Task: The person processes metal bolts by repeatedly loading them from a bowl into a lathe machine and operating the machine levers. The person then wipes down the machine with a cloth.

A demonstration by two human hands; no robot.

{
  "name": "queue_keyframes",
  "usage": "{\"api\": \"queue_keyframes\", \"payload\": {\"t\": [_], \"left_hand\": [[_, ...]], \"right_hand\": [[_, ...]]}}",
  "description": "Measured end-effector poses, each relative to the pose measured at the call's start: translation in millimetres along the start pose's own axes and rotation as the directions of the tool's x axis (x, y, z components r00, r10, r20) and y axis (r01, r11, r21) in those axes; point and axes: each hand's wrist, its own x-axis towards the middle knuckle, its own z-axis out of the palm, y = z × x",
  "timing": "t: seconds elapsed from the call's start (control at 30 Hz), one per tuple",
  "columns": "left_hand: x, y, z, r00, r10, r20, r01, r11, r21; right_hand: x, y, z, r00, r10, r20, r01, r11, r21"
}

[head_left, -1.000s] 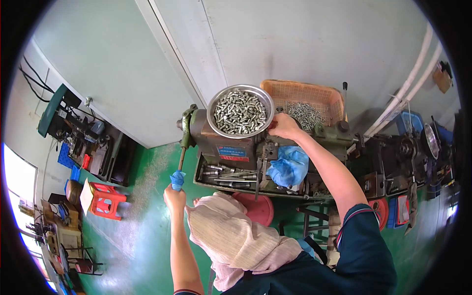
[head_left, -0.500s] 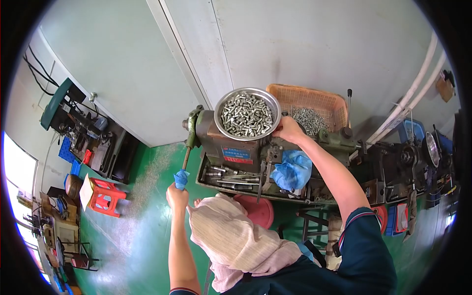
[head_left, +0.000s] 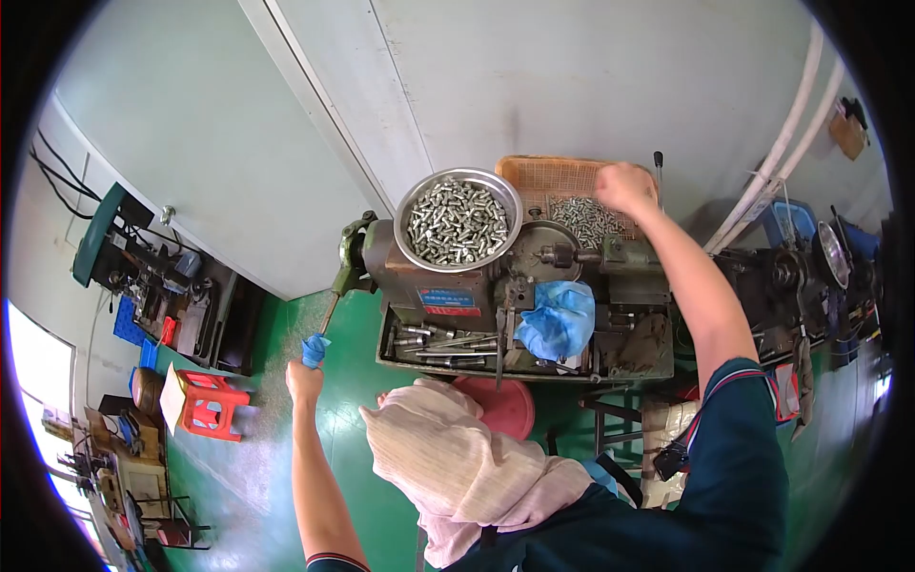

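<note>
One lever [head_left: 330, 313], fitted at the left end of the machine [head_left: 405, 284]; its near end is grasped by the left hand [head_left: 303, 380], a blue wrap [head_left: 314, 350] showing just beyond the fist. Long axis of lever: slanted, from the machine, far and right, to the hand; free end pointed near and left.

Right hand [head_left: 624, 189]: positioned over the right part of the orange basket [head_left: 548, 173], fingers apparently curled; whether anything is held cannot be told, the fingertips being hidden.

Small metal parts [head_left: 583, 219], loose in the basket: located just left of the right hand and slightly nearer, the left hand being well apart. Heaped in mixed directions; no common long axis shown.

One steel bowl [head_left: 416, 255], filled with short metal pieces [head_left: 457, 222]: set atop the machine, between the hands.

One blue bundle [head_left: 558, 319]: placed on the machine's near side.
</note>
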Motion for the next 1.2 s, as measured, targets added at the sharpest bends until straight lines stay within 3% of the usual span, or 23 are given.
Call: {"api": "queue_keyframes", "payload": {"t": [0.03, 0.1, 0.17, 0.3, 0.4, 0.47, 0.57, 0.6, 1.2], "left_hand": [[-0.9, 1.6, -1.0, 1.000, 0.005, -0.002, -0.005, 1.000, 0.001], [-0.8, 2.6, -1.4, 1.000, 0.011, -0.004, -0.011, 1.000, 0.001], [-1.1, 2.0, 0.3, 1.000, -0.004, -0.017, 0.004, 1.000, 0.012], [-3.0, 6.2, -1.6, 1.000, 0.001, -0.019, -0.001, 1.000, -0.004], [-1.6, 0.7, -1.0, 1.000, 0.003, -0.008, -0.003, 1.000, 0.006], [-1.4, -0.6, 1.3, 0.999, 0.023, -0.031, -0.023, 1.000, -0.007], [-4.8, 6.6, -3.0, 1.000, 0.006, -0.015, -0.007, 1.000, -0.013], [-4.1, 5.8, -2.0, 1.000, 0.007, -0.015, -0.008, 1.000, -0.014], [-1.1, 4.0, 2.4, 0.996, 0.030, -0.084, -0.026, 0.998, 0.049]], "right_hand": [[-4.7, 18.5, -9.0, 0.997, 0.079, -0.002, -0.079, 0.994, -0.077], [-18.4, 61.6, -2.0, 0.971, 0.148, -0.190, -0.177, 0.973, -0.147], [-33.6, 104.0, 6.6, 0.973, 0.118, -0.197, -0.125, 0.992, -0.027], [-88.0, 153.1, 34.0, 0.865, 0.179, -0.470, -0.214, 0.977, -0.023], [-136.8, 154.8, 17.6, 0.875, 0.197, -0.442, -0.244, 0.968, -0.052], [-157.8, 145.5, -1.3, 0.939, 0.219, -0.266, -0.262, 0.956, -0.136], [-165.8, 151.6, 5.5, 0.932, 0.252, -0.262, -0.277, 0.959, -0.064], [-167.7, 151.7, 8.3, 0.914, 0.179, -0.364, -0.217, 0.974, -0.068], [-173.0, 141.7, 7.3, 0.913, 0.260, -0.315, -0.307, 0.946, -0.107]]}}
